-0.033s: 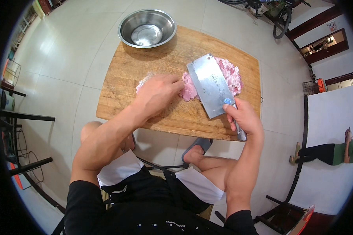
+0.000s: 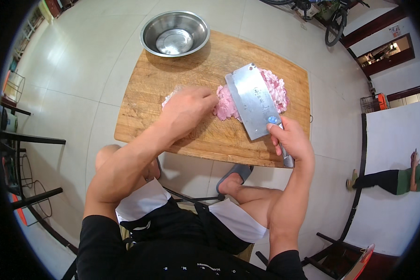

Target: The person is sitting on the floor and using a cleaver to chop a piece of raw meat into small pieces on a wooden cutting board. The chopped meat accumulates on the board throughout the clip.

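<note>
A wide cleaver [image 2: 253,100] with a grey metal blade is held by its handle in my right hand [image 2: 291,140], which is closed round it. Its blade lies slanted over pale pink raw meat [image 2: 226,106], hiding part of it. To the blade's right, a heap of cut meat pieces [image 2: 277,91] shows. My left hand [image 2: 189,109] is closed, its bent fingers pressed down on the meat's left part; the fingertips are hidden. Pale meat also peeks out beyond its far left side. All of this rests on a thick wooden cutting board [image 2: 149,116].
A steel bowl [image 2: 175,35] with nothing in it stands at the board's far left corner. Black chair legs [image 2: 32,137] are at the left. A person in a green top [image 2: 410,179] is at the far right; a bicycle [image 2: 333,23] stands at the back.
The cleaver has shifted slightly to the right, baring a little more meat on its left side. My left hand stays almost in place.
</note>
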Demonstrator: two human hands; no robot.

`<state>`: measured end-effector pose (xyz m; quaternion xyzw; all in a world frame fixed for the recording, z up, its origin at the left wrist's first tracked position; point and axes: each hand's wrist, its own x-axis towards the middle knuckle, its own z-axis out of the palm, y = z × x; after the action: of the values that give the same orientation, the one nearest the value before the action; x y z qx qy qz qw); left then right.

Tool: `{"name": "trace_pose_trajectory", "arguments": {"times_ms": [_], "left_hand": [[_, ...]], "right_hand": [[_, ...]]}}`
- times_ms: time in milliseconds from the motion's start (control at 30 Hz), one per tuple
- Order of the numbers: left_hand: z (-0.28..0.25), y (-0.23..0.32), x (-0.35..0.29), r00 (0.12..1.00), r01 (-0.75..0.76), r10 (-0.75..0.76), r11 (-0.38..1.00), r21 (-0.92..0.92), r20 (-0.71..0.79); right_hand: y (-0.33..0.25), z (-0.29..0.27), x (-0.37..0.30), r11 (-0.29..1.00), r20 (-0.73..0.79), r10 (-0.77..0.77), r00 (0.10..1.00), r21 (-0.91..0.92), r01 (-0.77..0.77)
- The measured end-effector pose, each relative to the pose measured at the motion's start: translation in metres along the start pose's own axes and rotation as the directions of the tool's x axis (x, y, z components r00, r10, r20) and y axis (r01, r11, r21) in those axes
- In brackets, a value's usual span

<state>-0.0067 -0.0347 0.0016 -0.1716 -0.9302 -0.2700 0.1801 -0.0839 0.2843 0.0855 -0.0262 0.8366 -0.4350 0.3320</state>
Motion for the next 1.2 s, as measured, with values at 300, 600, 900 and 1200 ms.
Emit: {"name": "trace_pose_trajectory", "arguments": {"times_ms": [300,600,900,1200], "left_hand": [[-0.057,0.0,-0.01,0.956,0.291,-0.283,0.949,-0.124,0.08],[-0.076,-0.006,-0.028,0.935,0.293,-0.287,0.956,0.001,0.207],[-0.05,0.007,-0.02,0.947,0.319,-0.315,0.918,-0.234,0.054],[-0.035,0.014,-0.021,0.945,0.327,-0.324,0.937,-0.128,0.038]], "right_hand": [[-0.011,0.033,-0.03,0.981,-0.168,-0.19,0.967,-0.08,0.179],[-0.019,0.066,-0.027,0.974,0.025,-0.192,0.981,-0.118,0.193],[-0.014,0.058,-0.018,0.995,-0.007,-0.096,0.995,-0.019,0.096],[-0.017,0.061,-0.022,0.969,-0.1,-0.172,0.98,-0.197,0.149]]}}
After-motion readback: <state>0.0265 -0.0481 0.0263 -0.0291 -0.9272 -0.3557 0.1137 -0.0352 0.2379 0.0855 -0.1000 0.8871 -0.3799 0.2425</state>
